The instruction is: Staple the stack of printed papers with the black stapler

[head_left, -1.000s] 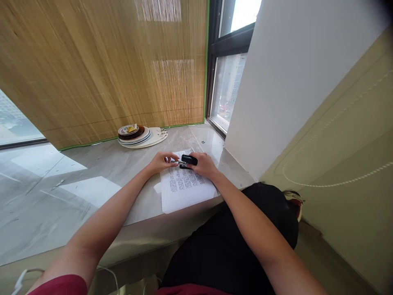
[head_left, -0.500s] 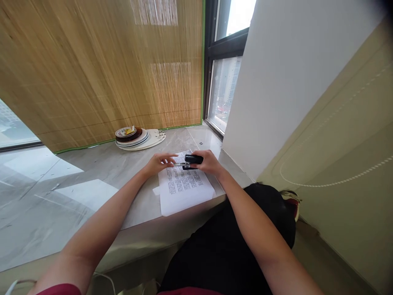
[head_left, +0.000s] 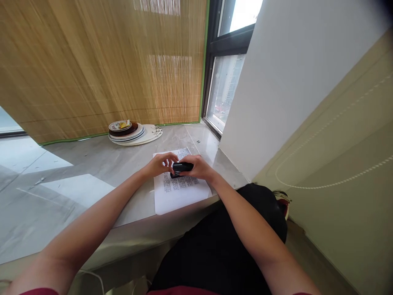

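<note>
My right hand [head_left: 199, 166] is wrapped round a black stapler [head_left: 183, 166] from its right end. My left hand [head_left: 162, 164] has its fingers bent, and the fingertips press against the stapler's left end. Under both hands lie printed white paper sheets [head_left: 181, 196], close to the front edge of the ledge. The stapler is held over the upper part of the text, and my fingers partly cover it. No silver metal part shows sticking out from the stapler.
A stack of plates [head_left: 125, 133] stands on the grey marble-look ledge [head_left: 95, 157], in front of a bamboo blind [head_left: 123, 65]. Small dark bits [head_left: 198, 141] lie beyond the paper. To the right is a white wall [head_left: 276, 73] by the window.
The silver metal part sticking out of the stapler's left end no longer shows. The stapler has shifted left and nearer over the paper, and my hands are closer together.
</note>
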The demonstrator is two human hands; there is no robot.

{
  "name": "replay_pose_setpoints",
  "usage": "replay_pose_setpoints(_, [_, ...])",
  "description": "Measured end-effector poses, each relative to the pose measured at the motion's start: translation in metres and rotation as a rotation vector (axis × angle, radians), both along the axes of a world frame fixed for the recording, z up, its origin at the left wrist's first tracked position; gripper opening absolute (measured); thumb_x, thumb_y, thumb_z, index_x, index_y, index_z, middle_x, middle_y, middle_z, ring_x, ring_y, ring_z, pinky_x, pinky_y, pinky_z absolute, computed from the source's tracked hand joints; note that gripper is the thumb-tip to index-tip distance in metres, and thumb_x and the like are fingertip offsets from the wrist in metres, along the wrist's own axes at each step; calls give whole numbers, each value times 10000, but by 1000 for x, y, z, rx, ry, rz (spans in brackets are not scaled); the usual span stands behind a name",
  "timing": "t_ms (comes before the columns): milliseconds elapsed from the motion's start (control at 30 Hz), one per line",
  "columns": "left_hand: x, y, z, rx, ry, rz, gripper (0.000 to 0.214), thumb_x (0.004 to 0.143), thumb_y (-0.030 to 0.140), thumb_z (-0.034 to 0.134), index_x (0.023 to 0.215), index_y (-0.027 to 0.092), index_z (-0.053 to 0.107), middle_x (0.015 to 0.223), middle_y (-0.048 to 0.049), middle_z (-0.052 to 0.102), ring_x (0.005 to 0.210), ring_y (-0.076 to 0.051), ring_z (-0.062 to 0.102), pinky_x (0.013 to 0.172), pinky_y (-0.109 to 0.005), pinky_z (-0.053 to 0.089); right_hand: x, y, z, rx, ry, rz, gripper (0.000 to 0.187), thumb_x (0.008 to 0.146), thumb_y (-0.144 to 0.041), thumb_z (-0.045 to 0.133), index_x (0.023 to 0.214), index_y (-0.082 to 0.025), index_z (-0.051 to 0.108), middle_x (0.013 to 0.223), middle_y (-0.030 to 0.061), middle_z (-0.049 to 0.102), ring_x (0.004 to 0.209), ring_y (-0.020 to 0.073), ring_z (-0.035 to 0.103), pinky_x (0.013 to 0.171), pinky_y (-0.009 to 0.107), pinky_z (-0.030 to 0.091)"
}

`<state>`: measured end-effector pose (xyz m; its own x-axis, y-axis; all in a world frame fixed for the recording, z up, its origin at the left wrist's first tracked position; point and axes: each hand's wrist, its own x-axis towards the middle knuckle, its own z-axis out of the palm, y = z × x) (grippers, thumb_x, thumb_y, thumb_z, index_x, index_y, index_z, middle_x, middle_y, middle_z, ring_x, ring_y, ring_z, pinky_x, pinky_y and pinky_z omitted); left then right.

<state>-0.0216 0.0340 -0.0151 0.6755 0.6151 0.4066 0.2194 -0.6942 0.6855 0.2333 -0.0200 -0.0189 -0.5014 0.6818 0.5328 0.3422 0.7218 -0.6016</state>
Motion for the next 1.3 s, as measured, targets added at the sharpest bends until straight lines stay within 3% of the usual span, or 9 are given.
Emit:
replay_pose_setpoints(200, [0,4,-4,-56,-12,41,340,774,491,914,847,181,794,715,-17,741,624,-127,650,621,-235,530,2,4,4,-45,25,-91,345,728,-296,956,1024,-198,807,920,18,794,826,178,713,804,276,521])
replay_pose_setpoints(600, [1,0,1,-50,-49,131,433,869,601,822,934,174,834,860,-85,810,709,-165,686,648,-272,540,10,6,10,-149,65,-195,380,703,-349,950,1034,-209,826,905,-1,805,832,193,733,811,284,539])
replay_pose_setpoints(667, [2,3,0,6,-5,158,427,949,596,735,1014,185,827,953,-96,820,815,-193,723,724,-297,575,21,10,12,-145,60,-269,378,714,-369,941,1038,-213,827,908,0,807,847,207,741,820,297,542])
replay_pose_setpoints(733, [2,7,-3,95,111,123,404,1002,560,668,1127,205,814,1125,-115,816,1027,-251,738,909,-377,596,37,16,15,-134,32,-417,364,717,-379,933,1027,-220,827,907,7,808,853,223,740,821,316,544])
replay_pose_setpoints(833, [1,11,-8,199,339,23,423,1031,489,622,1338,230,755,1431,-137,715,1341,-339,634,1174,-543,462,61,22,17,-128,-58,-692,337,701,-354,927,997,-231,821,909,25,808,847,242,724,789,335,535])
replay_pose_setpoints(933, [-1,12,-9,217,450,-9,449,1056,451,576,1434,245,704,1544,-137,635,1418,-357,577,1236,-589,372,76,25,14,-148,-143,-806,308,706,-315,912,984,-230,812,895,39,796,837,247,706,742,327,512])
replay_pose_setpoints(1133, [0,5,-3,228,451,-2,390,1047,478,579,1285,234,767,1386,-151,681,1319,-348,602,1173,-529,426,74,26,6,-154,-262,-755,277,716,-257,901,982,-234,826,897,41,784,842,246,700,742,315,508])
replay_pose_setpoints(1300, [3,0,-3,267,508,-61,520,1046,563,597,1496,312,663,1591,-138,560,1458,-375,508,1245,-561,339,65,23,10,-159,-235,-548,263,734,-204,901,988,-216,837,886,22,791,854,223,708,796,316,518])
